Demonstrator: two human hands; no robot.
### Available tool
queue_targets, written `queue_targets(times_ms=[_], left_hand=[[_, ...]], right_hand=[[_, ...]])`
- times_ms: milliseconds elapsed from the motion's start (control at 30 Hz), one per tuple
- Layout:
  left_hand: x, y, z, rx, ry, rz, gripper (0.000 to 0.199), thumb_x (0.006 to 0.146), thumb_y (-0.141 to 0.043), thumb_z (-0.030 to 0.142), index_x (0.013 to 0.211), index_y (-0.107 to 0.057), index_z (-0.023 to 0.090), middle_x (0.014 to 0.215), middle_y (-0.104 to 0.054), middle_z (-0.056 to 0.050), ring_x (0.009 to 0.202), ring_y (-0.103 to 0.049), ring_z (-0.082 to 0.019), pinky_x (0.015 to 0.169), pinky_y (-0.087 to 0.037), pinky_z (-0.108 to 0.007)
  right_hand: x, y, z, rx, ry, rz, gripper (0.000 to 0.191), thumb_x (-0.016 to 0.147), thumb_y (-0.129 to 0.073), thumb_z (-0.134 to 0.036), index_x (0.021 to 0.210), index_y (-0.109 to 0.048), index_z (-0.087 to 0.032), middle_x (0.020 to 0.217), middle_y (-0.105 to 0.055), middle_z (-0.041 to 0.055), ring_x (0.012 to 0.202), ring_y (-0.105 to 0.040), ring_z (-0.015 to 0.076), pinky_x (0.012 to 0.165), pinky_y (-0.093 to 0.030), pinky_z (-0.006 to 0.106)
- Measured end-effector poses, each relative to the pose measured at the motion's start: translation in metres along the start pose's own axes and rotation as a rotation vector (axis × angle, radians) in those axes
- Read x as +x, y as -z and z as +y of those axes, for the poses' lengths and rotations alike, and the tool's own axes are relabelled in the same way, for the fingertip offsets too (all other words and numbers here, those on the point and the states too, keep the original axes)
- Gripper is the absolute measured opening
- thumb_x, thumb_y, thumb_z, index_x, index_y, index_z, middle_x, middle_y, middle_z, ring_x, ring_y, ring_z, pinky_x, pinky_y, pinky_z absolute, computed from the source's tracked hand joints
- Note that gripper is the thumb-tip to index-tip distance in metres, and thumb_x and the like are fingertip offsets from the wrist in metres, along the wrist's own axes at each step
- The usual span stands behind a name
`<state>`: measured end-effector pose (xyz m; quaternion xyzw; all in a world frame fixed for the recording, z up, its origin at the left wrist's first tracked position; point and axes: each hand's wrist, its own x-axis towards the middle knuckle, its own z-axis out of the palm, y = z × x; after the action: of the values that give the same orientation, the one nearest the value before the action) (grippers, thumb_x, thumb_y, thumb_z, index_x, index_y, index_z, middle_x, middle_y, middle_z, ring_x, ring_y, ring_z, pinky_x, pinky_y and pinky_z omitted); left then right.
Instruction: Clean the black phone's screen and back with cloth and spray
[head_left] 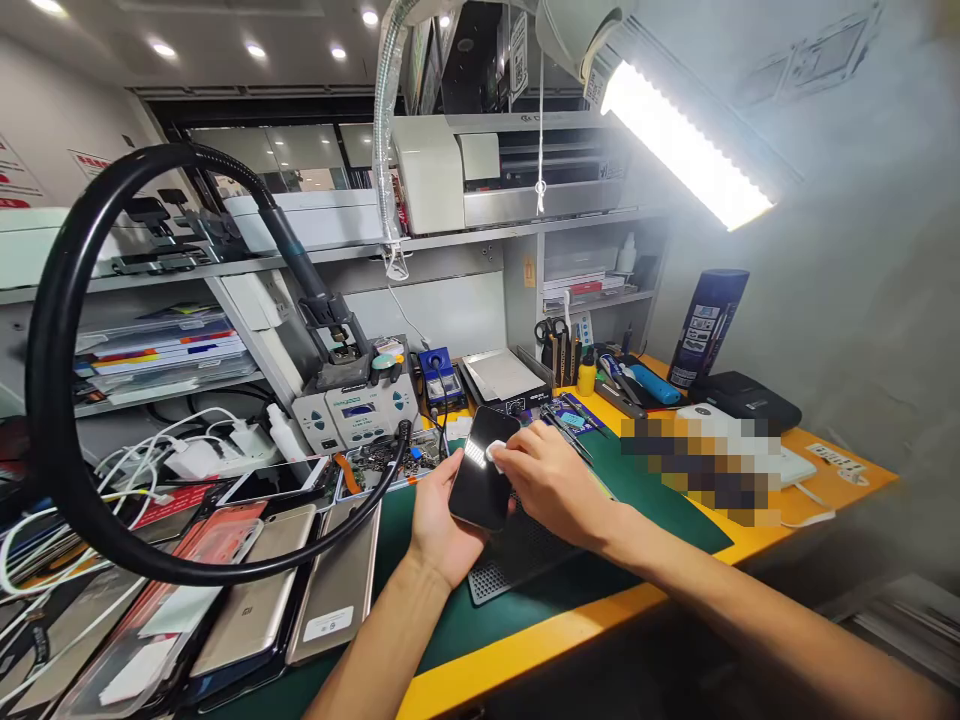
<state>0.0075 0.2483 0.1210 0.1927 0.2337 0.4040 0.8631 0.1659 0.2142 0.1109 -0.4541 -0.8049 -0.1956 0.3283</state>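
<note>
The head view looks from the wearer's head, forward and down over the flat dark green work mat (465, 635), near enough that the glossy black rectangular phone (478, 493) above the mat is within arm's reach. The wide frame also takes in the long grey flat shelf (457, 238) behind the mat and the bright white rectangular lamp (684, 145) high above it

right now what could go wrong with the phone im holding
The left hand alone supports the tilted phone, so pressing with the white wad in the right hand might tip it loose. The black hose loops close by on the left and could snag a sleeve or wrist.
</note>
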Motion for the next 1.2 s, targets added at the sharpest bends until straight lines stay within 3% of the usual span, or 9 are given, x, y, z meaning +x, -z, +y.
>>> queue_targets(times_ms=[133,300,433,500,667,867,1033,1200], left_hand=[[0.001,0.0,0.0,-0.009,0.005,-0.011,0.028,0.096,-0.047,0.025,0.085,-0.068,0.011,0.073,-0.071,-0.006,0.058,-0.064,-0.013,0.066,-0.056,-0.03],[0.0,0.0,0.0,0.006,0.003,-0.012,0.027,0.095,-0.047,0.026,0.091,-0.07,0.011,0.078,-0.073,-0.008,0.064,-0.068,-0.017,0.07,-0.058,-0.034],[0.001,0.001,0.0,0.012,0.017,-0.009,0.028,0.094,-0.048,0.026,0.091,-0.07,0.01,0.077,-0.073,-0.01,0.068,-0.07,-0.019,0.07,-0.058,-0.034],[0.002,0.001,0.0,0.01,0.013,-0.011,0.028,0.093,-0.048,0.026,0.092,-0.07,0.009,0.08,-0.073,-0.011,0.072,-0.071,-0.02,0.072,-0.058,-0.034],[0.002,0.0,-0.001,-0.006,-0.033,0.002,0.025,0.093,-0.047,0.025,0.087,-0.068,0.013,0.08,-0.073,-0.008,0.073,-0.072,-0.019,0.078,-0.059,-0.033],[0.002,0.002,0.003,0.024,-0.076,0.003,0.036,0.096,-0.04,0.03,0.099,-0.07,0.009,0.086,-0.075,-0.013,0.08,-0.073,-0.024,0.08,-0.059,-0.038],[0.001,0.0,0.007,0.032,-0.132,0.003,0.036,0.097,-0.041,0.03,0.103,-0.069,0.008,0.089,-0.075,-0.014,0.081,-0.073,-0.024,0.076,-0.059,-0.039],[-0.004,-0.005,0.007,0.057,-0.135,-0.032,0.035,0.096,-0.044,0.028,0.111,-0.068,0.008,0.098,-0.075,-0.017,0.082,-0.073,-0.025,0.071,-0.059,-0.037]], right_hand=[[-0.006,0.004,-0.007,-0.048,0.152,-0.108,0.034,0.086,-0.053,-0.001,0.115,-0.064,-0.013,0.094,-0.061,0.0099,0.084,-0.047,0.0221,0.074,-0.039,0.035],[-0.007,0.008,-0.007,-0.107,0.016,-0.12,0.032,0.081,-0.056,-0.002,0.11,-0.064,-0.013,0.096,-0.061,0.0115,0.084,-0.046,0.0235,0.074,-0.038,0.036],[-0.013,0.008,-0.023,-0.033,0.175,-0.174,0.035,0.084,-0.051,0.0,0.115,-0.062,-0.012,0.094,-0.059,0.0097,0.086,-0.047,0.0226,0.076,-0.038,0.036],[-0.012,0.007,-0.028,-0.055,0.175,-0.165,0.033,0.084,-0.05,-0.001,0.114,-0.062,-0.012,0.092,-0.059,0.0098,0.085,-0.048,0.0231,0.075,-0.038,0.037],[0.004,-0.001,-0.04,-0.121,0.014,-0.128,0.03,0.085,-0.048,-0.001,0.107,-0.064,-0.013,0.094,-0.06,0.0122,0.083,-0.047,0.0242,0.073,-0.04,0.039],[-0.005,-0.009,-0.07,-0.185,0.14,-0.081,0.024,0.092,-0.044,-0.006,0.106,-0.064,-0.007,0.091,-0.06,0.0138,0.078,-0.047,0.0248,0.07,-0.043,0.042],[-0.03,0.002,-0.046,-0.245,0.167,-0.113,0.031,0.092,-0.042,-0.003,0.117,-0.061,-0.004,0.09,-0.06,0.0138,0.076,-0.049,0.025,0.064,-0.04,0.04],[-0.041,0.017,-0.031,-0.121,-0.009,-0.031,0.043,0.088,-0.038,0.003,0.122,-0.06,-0.011,0.09,-0.061,0.0121,0.076,-0.051,0.0228,0.066,-0.043,0.036]])
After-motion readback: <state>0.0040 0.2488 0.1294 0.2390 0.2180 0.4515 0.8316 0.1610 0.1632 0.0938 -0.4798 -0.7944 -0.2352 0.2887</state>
